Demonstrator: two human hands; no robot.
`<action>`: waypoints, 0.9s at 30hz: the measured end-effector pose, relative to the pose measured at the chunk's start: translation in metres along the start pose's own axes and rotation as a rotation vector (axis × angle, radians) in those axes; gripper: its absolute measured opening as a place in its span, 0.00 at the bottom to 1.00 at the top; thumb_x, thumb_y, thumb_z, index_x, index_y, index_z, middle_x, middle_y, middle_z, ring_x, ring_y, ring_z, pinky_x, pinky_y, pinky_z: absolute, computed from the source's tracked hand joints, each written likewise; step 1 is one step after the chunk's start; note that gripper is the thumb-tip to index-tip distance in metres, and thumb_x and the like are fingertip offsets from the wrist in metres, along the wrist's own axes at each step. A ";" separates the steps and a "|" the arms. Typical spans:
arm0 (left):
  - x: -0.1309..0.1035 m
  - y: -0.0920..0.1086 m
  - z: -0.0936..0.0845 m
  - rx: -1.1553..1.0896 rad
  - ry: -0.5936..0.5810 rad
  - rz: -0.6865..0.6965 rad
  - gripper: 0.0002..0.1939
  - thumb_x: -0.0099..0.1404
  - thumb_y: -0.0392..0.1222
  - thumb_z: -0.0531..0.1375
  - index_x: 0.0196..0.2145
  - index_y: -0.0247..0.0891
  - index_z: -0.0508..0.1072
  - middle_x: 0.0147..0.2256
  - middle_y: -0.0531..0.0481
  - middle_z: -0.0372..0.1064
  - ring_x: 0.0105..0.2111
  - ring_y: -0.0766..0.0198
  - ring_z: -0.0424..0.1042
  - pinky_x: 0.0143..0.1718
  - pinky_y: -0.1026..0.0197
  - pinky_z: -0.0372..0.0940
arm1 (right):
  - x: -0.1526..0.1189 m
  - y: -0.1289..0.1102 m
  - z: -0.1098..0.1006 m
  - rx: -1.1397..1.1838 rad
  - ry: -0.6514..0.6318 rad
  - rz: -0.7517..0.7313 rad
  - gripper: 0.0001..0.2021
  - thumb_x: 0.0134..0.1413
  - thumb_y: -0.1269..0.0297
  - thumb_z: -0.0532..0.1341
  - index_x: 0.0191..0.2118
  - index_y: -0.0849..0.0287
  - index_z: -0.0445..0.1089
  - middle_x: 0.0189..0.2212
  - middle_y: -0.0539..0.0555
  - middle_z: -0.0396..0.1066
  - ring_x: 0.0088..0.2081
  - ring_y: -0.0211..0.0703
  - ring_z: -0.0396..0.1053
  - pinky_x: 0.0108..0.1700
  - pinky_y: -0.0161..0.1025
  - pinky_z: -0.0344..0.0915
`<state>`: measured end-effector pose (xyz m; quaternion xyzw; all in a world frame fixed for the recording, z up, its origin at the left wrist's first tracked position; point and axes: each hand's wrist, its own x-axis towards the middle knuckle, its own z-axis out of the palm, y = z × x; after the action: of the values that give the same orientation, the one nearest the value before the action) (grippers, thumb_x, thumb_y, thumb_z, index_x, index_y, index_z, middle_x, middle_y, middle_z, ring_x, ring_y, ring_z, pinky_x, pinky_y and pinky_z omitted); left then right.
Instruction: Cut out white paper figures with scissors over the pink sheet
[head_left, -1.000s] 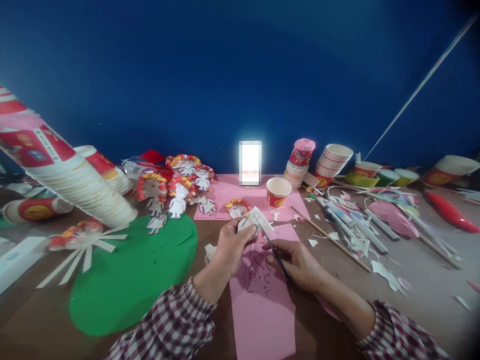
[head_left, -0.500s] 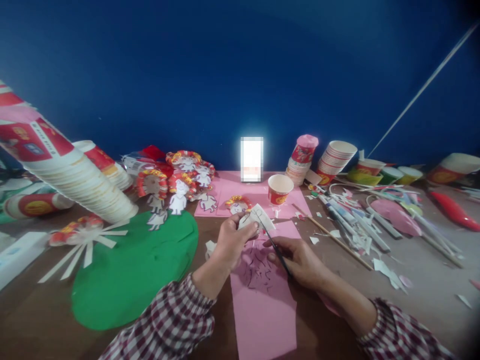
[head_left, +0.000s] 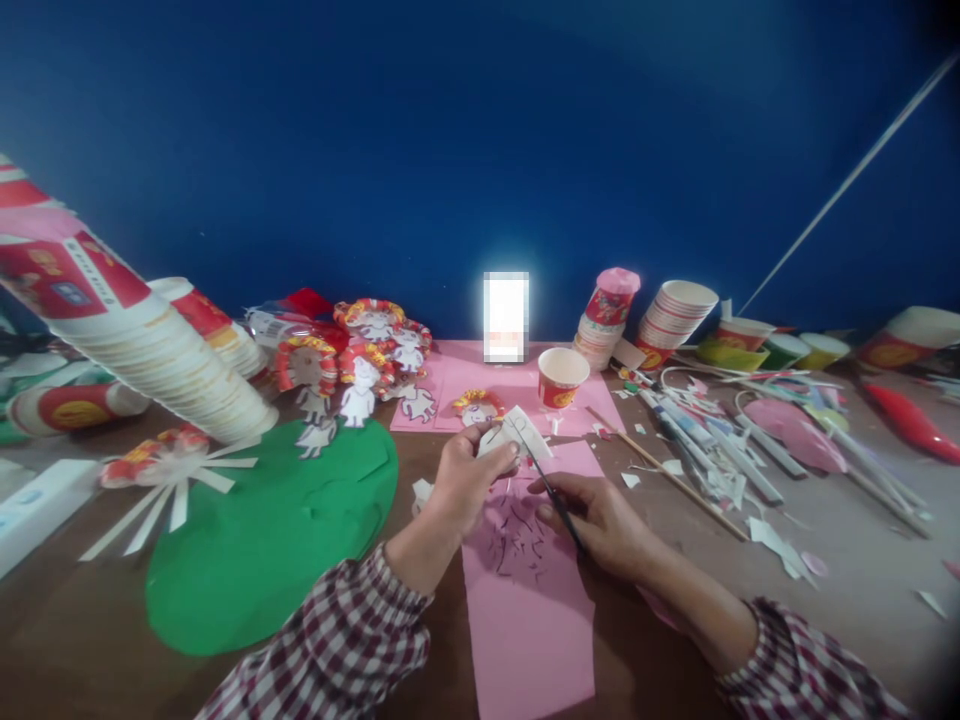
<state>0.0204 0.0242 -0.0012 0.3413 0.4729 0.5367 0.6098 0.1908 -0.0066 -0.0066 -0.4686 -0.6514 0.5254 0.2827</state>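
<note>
My left hand (head_left: 465,482) pinches a small white paper piece (head_left: 534,438) with dark drawn lines on it, thumb on top. In my right hand (head_left: 600,515) is a slim black pen (head_left: 561,510), slanted so that its thin tip meets the lower right of the paper piece. Beneath both hands lies a long pink paper sheet (head_left: 529,650) covered near its top with black scribbled strokes. Just beyond the paper piece rests a red and yellow ring with a drawn figure (head_left: 478,408). A red paper cup (head_left: 562,380) stands behind, upright.
A green paper disc (head_left: 262,550) lies left, with a leaning cup stack (head_left: 165,350) behind it. Several ring figures (head_left: 360,385) crowd the back left. At right are a wooden stick (head_left: 675,478), pens (head_left: 697,440), scraps and more cup stacks (head_left: 673,320).
Both hands keep nearly the same pose on the paper piece and pen. The whole view has shifted very slightly.
</note>
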 end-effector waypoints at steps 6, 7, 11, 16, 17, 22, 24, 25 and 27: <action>0.000 0.003 0.000 0.001 -0.017 -0.010 0.21 0.49 0.38 0.65 0.42 0.33 0.69 0.31 0.48 0.70 0.29 0.69 0.68 0.31 0.65 0.66 | -0.001 0.001 -0.001 -0.025 -0.007 -0.001 0.15 0.49 0.60 0.62 0.41 0.64 0.70 0.20 0.46 0.57 0.22 0.33 0.51 0.24 0.30 0.52; 0.000 0.003 0.000 0.001 -0.018 -0.015 0.21 0.49 0.37 0.65 0.42 0.33 0.69 0.32 0.48 0.71 0.29 0.69 0.69 0.31 0.65 0.66 | -0.001 0.001 -0.001 -0.027 -0.007 -0.002 0.15 0.49 0.60 0.62 0.41 0.64 0.70 0.20 0.46 0.57 0.22 0.33 0.51 0.24 0.30 0.52; 0.001 0.004 -0.002 0.018 -0.022 -0.022 0.23 0.49 0.36 0.65 0.44 0.33 0.68 0.33 0.47 0.71 0.30 0.68 0.69 0.31 0.65 0.67 | 0.000 0.001 -0.001 -0.038 -0.018 -0.014 0.14 0.49 0.60 0.62 0.41 0.63 0.70 0.20 0.46 0.57 0.22 0.33 0.51 0.24 0.31 0.52; 0.002 0.007 -0.002 0.044 -0.032 -0.034 0.23 0.49 0.36 0.65 0.44 0.31 0.68 0.33 0.47 0.71 0.28 0.69 0.68 0.32 0.65 0.67 | 0.001 0.000 -0.001 -0.025 -0.024 -0.008 0.15 0.50 0.59 0.61 0.40 0.63 0.70 0.20 0.46 0.56 0.22 0.33 0.51 0.24 0.31 0.52; 0.002 0.007 -0.002 0.043 -0.034 -0.034 0.23 0.49 0.36 0.64 0.44 0.31 0.68 0.33 0.47 0.71 0.28 0.70 0.68 0.31 0.65 0.67 | 0.001 0.000 -0.001 -0.027 -0.023 -0.006 0.15 0.50 0.58 0.61 0.40 0.63 0.70 0.20 0.46 0.56 0.22 0.33 0.50 0.24 0.31 0.51; 0.001 0.009 -0.002 0.037 -0.034 -0.037 0.21 0.48 0.35 0.65 0.42 0.31 0.69 0.32 0.47 0.71 0.28 0.70 0.68 0.31 0.65 0.66 | 0.002 0.000 -0.001 -0.020 -0.030 -0.006 0.15 0.51 0.58 0.60 0.40 0.64 0.70 0.19 0.45 0.54 0.22 0.33 0.50 0.23 0.31 0.51; 0.001 0.010 -0.002 0.039 -0.030 -0.036 0.21 0.48 0.35 0.65 0.42 0.31 0.69 0.32 0.48 0.71 0.28 0.70 0.68 0.31 0.65 0.66 | 0.002 0.000 0.000 -0.024 -0.029 -0.004 0.15 0.51 0.58 0.61 0.41 0.64 0.70 0.19 0.45 0.55 0.22 0.33 0.51 0.23 0.31 0.51; 0.001 0.010 -0.001 0.041 -0.026 -0.038 0.21 0.48 0.35 0.65 0.42 0.31 0.69 0.31 0.48 0.71 0.27 0.70 0.68 0.30 0.65 0.66 | 0.001 0.000 0.000 -0.031 -0.025 -0.005 0.15 0.51 0.58 0.61 0.41 0.64 0.70 0.19 0.46 0.56 0.22 0.33 0.52 0.23 0.31 0.51; 0.000 0.009 -0.001 0.046 -0.019 -0.047 0.22 0.48 0.35 0.65 0.42 0.30 0.68 0.31 0.47 0.71 0.27 0.70 0.68 0.30 0.66 0.66 | 0.001 0.000 0.000 -0.046 -0.025 -0.010 0.16 0.50 0.57 0.61 0.41 0.64 0.70 0.20 0.47 0.59 0.22 0.33 0.53 0.24 0.31 0.52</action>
<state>0.0164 0.0260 0.0071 0.3493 0.4870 0.5080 0.6187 0.1905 -0.0053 -0.0068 -0.4653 -0.6692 0.5146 0.2663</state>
